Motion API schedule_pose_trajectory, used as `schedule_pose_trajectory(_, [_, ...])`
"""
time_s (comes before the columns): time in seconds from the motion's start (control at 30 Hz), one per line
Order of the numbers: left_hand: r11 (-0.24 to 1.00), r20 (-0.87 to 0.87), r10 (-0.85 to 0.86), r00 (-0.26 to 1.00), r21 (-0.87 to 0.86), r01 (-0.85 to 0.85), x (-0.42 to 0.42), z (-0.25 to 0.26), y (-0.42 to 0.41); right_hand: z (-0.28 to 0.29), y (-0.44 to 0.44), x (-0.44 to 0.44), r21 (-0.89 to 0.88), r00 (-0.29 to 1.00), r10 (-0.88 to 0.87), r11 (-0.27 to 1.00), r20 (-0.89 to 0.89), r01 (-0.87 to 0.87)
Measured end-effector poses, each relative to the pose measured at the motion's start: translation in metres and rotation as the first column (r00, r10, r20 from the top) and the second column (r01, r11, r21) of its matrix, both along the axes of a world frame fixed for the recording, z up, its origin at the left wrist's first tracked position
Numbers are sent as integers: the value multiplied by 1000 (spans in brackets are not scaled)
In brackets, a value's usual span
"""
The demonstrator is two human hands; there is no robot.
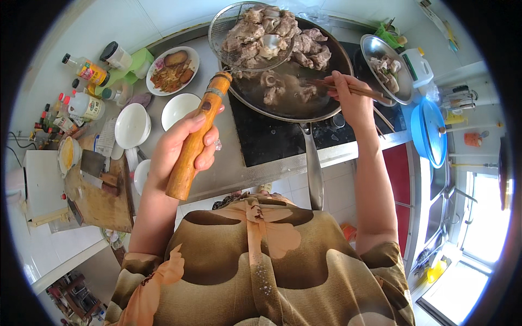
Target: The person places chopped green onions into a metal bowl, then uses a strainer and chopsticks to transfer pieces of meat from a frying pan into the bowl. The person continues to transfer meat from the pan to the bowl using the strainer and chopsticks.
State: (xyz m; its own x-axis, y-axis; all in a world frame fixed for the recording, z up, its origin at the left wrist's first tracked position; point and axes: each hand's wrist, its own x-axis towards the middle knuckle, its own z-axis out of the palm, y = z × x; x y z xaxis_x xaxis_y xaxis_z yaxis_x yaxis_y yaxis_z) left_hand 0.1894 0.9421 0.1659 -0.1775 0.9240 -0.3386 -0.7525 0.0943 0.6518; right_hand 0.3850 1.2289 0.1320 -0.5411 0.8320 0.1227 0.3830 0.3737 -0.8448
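My left hand (186, 144) grips the thick wooden handle of a wire-mesh skimmer (222, 36). Its round basket, heaped with cooked bone-in meat (263, 32), is over the left part of a large wok (346, 61). In my right hand (350, 100) are wooden chopsticks (367, 93), their tips near a piece of meat (306, 91) in the wok's cloudy liquid. More meat chunks (312, 49) lie in the wok beside the basket. The wok stands on a black cooktop (265, 142), its metal handle (312, 171) pointing towards me.
Left of the wok are a plate of food (193, 61), white bowls (132, 126), bottles (87, 71) and a cutting board (94, 199) with a cleaver (93, 163). On the right stand a steel bowl (367, 45) holding meat, a white jug (420, 67) and a blue lidded pot (430, 132).
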Motion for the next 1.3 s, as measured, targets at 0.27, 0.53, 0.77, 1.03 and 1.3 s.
schedule_pose_trajectory(0.27, [999,-19,35,999,-8,-35,0,4,4,-5,-28,-54,69,963,260,964,-65,-256])
schedule_pose_trajectory(0.53, [999,-22,37,999,-26,-38,-2,1,-3,-8,8,-18,-6,992,102,995,-74,-103])
schedule_pose_trajectory(0.77, [1000,-10,11,1000,-7,-11,-1,0,4,-32,34,5,112,998,-28,993,50,22])
schedule_pose_trajectory(1.03, [1000,-38,-1,999,-14,0,2,2,6,0,-10,-20,-41,991,100,994,-91,-104])
schedule_pose_trajectory(1.3, [1000,13,-13,1000,-1,13,0,3,5,-26,-31,-47,-106,976,214,970,-35,-217])
